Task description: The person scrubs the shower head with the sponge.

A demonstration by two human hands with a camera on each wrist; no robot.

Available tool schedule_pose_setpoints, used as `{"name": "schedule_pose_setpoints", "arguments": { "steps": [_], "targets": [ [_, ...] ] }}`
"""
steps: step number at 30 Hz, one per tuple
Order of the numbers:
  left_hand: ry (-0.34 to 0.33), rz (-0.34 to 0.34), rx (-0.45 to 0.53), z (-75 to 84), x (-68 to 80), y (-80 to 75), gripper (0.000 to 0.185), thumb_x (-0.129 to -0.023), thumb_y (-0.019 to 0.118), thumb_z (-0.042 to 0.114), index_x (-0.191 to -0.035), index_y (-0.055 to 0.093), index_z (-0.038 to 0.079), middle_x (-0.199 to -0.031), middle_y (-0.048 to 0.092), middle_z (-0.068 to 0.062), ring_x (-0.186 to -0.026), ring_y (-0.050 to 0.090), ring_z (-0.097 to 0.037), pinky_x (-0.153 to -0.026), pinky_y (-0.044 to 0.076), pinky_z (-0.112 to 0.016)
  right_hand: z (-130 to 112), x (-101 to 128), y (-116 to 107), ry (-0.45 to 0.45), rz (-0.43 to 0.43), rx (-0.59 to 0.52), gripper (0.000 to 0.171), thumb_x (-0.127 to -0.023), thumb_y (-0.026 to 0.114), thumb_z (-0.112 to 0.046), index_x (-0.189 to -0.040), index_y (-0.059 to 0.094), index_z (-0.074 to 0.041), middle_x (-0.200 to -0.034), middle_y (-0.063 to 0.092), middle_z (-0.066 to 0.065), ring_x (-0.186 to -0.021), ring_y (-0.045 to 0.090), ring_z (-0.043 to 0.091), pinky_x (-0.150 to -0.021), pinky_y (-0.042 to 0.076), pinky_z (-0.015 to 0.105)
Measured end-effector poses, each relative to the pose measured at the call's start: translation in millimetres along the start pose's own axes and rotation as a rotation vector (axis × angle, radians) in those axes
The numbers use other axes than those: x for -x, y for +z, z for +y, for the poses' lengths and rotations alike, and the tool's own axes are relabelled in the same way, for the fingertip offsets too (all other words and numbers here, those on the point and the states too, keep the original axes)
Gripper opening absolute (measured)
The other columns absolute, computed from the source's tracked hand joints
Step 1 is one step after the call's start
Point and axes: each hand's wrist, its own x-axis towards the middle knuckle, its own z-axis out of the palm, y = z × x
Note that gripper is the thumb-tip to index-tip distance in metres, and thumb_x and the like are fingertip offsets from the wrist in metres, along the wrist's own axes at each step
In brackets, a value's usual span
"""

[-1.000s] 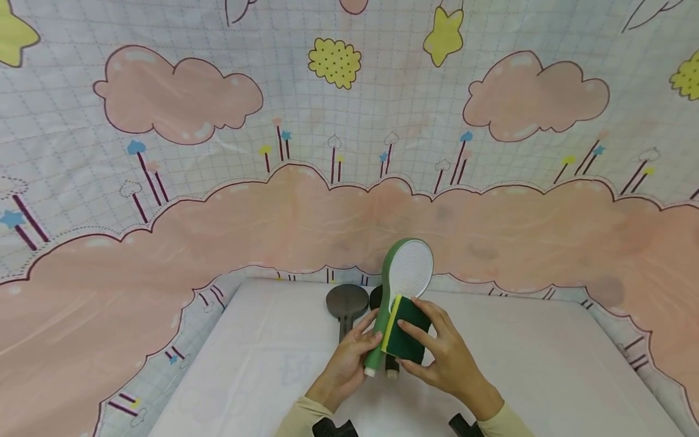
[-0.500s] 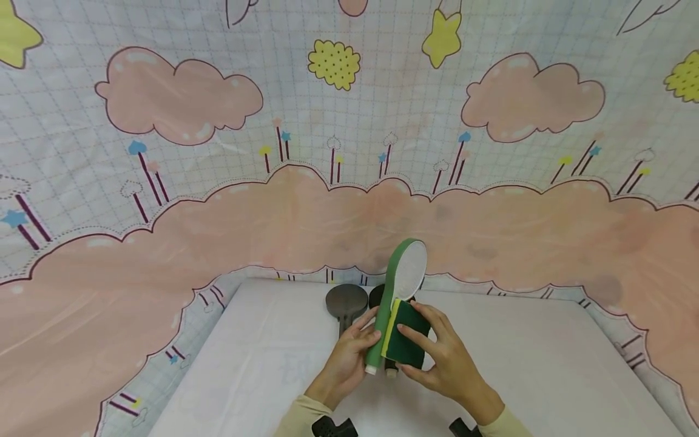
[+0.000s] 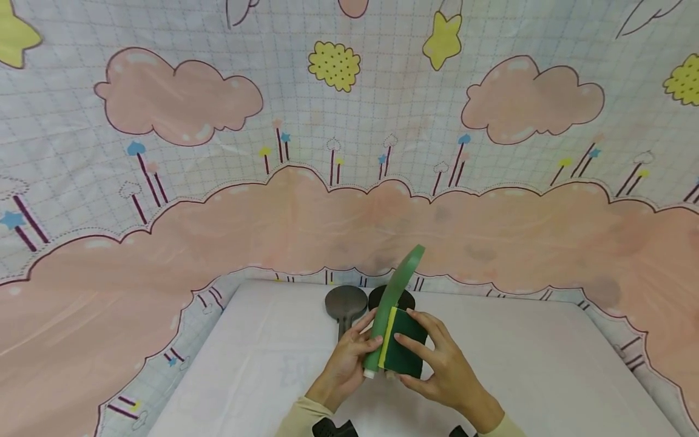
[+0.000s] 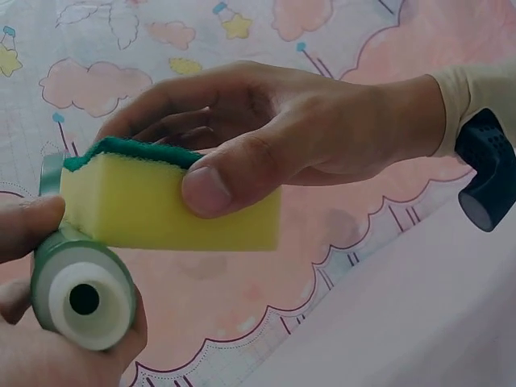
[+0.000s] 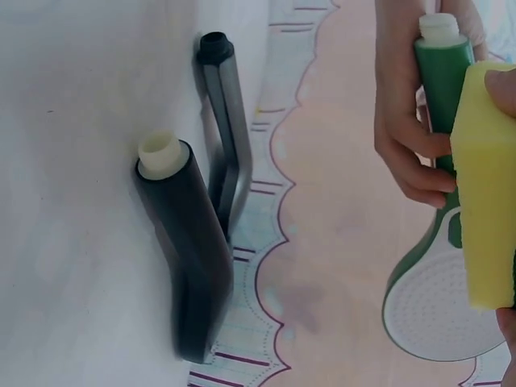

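Note:
My left hand (image 3: 349, 358) grips the handle of a green shower head (image 3: 394, 297) and holds it upright above the white table (image 3: 546, 364). Its white spray face (image 5: 435, 310) shows in the right wrist view. My right hand (image 3: 442, 364) pinches a sponge (image 3: 405, 343), yellow with a dark green scouring side, and presses it against the handle. The left wrist view shows the thumb on the sponge's yellow side (image 4: 169, 214) and the handle's white end (image 4: 85, 300).
Two dark shower heads (image 3: 346, 303) (image 3: 382, 296) lie on the table behind my hands, seen as black handles (image 5: 193, 242) (image 5: 227, 137) in the right wrist view. A cartoon cloud cloth (image 3: 327, 200) hangs behind and drapes over the table's far edge.
The green shower head has turned in my left hand, so its white face now points away and only its edge shows. The sponge has slid slightly down the handle.

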Motion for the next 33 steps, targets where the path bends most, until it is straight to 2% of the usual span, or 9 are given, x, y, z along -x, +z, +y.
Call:
{"name": "schedule_pose_setpoints", "arguments": {
  "steps": [4, 7, 12, 15, 20, 23, 27, 29, 33],
  "targets": [
    [-0.007, -0.004, 0.046, -0.3, -2.1, 0.3, 0.069, -0.095, 0.055, -0.001, -0.156, 0.027, 0.015, -0.137, 0.054, -0.010, -0.116, 0.062, -0.016, -0.095, 0.053, -0.029, -0.1, 1.0, -0.6, 0.008, -0.005, 0.010, 0.056, -0.080, 0.075, -0.054, -0.127, 0.066, -0.025, -0.145, 0.048, 0.017, -0.131, 0.044, 0.028, -0.117, 0.019, 0.013],
    [-0.002, -0.008, 0.058, 0.8, -1.9, 1.2, 0.067, -0.097, 0.056, 0.002, -0.156, 0.027, 0.016, -0.136, 0.055, -0.008, -0.116, 0.062, -0.015, -0.095, 0.053, -0.029, 0.4, -0.3, -0.7, 0.002, 0.007, 0.014, 0.054, -0.085, 0.066, -0.060, -0.127, 0.066, -0.024, -0.145, 0.048, 0.017, -0.131, 0.044, 0.028, -0.117, 0.018, 0.014],
    [0.031, -0.036, 0.012, 0.1, -1.3, 3.1, 0.064, -0.102, 0.053, 0.021, -0.157, 0.021, 0.016, -0.139, 0.054, -0.004, -0.117, 0.061, -0.011, -0.096, 0.052, -0.027, 1.4, -1.7, -0.3, -0.015, 0.029, 0.000, 0.056, -0.080, 0.076, -0.052, -0.126, 0.066, -0.022, -0.143, 0.049, 0.019, -0.130, 0.045, 0.030, -0.118, 0.019, 0.015],
    [0.027, -0.031, 0.006, -0.8, -0.9, 3.1, 0.063, -0.103, 0.051, 0.026, -0.157, 0.022, 0.017, -0.141, 0.053, -0.003, -0.118, 0.060, -0.010, -0.097, 0.051, -0.026, 0.5, -1.2, -0.1, -0.016, 0.023, -0.002, 0.057, -0.078, 0.078, -0.050, -0.126, 0.066, -0.023, -0.143, 0.049, 0.019, -0.130, 0.045, 0.030, -0.118, 0.019, 0.015],
    [0.024, 0.001, -0.025, -0.7, -1.5, 1.6, 0.061, -0.102, 0.052, 0.022, -0.157, 0.025, 0.018, -0.140, 0.049, -0.005, -0.119, 0.057, -0.012, -0.098, 0.050, -0.026, -2.9, -0.1, 1.4, -0.010, 0.022, -0.008, 0.053, -0.084, 0.069, -0.057, -0.125, 0.066, -0.024, -0.144, 0.049, 0.017, -0.130, 0.045, 0.028, -0.117, 0.019, 0.014],
    [0.033, 0.022, -0.061, 1.2, -1.9, 1.0, 0.062, -0.101, 0.054, 0.019, -0.156, 0.025, 0.017, -0.138, 0.047, -0.006, -0.118, 0.056, -0.012, -0.096, 0.050, -0.027, -6.0, -0.1, 3.3, -0.017, 0.017, -0.025, 0.053, -0.085, 0.069, -0.056, -0.127, 0.066, -0.023, -0.145, 0.048, 0.018, -0.132, 0.044, 0.028, -0.117, 0.020, 0.015],
    [0.048, 0.009, -0.088, 4.1, -3.3, 1.0, 0.063, -0.100, 0.056, 0.020, -0.155, 0.026, 0.008, -0.142, 0.046, -0.008, -0.121, 0.054, -0.012, -0.098, 0.049, -0.026, -9.1, -1.9, 5.8, -0.029, 0.020, -0.056, 0.057, -0.080, 0.077, -0.048, -0.128, 0.065, -0.021, -0.145, 0.047, 0.019, -0.133, 0.043, 0.029, -0.118, 0.021, 0.017],
    [0.052, -0.009, -0.094, 4.8, -4.2, 1.5, 0.063, -0.101, 0.055, 0.020, -0.154, 0.027, 0.003, -0.143, 0.046, -0.009, -0.122, 0.053, -0.012, -0.099, 0.048, -0.026, -8.9, -2.7, 5.9, -0.028, 0.025, -0.059, 0.057, -0.080, 0.077, -0.049, -0.128, 0.065, -0.022, -0.145, 0.047, 0.019, -0.133, 0.043, 0.029, -0.118, 0.020, 0.017],
    [0.044, -0.016, -0.095, 3.3, -4.6, 2.0, 0.060, -0.101, 0.054, 0.018, -0.153, 0.029, 0.003, -0.144, 0.046, -0.007, -0.122, 0.053, -0.012, -0.099, 0.048, -0.026, -6.4, -2.3, 4.4, -0.033, 0.021, -0.046, 0.056, -0.081, 0.075, -0.050, -0.128, 0.065, -0.023, -0.146, 0.047, 0.019, -0.132, 0.044, 0.029, -0.118, 0.019, 0.016]
  ]
}}
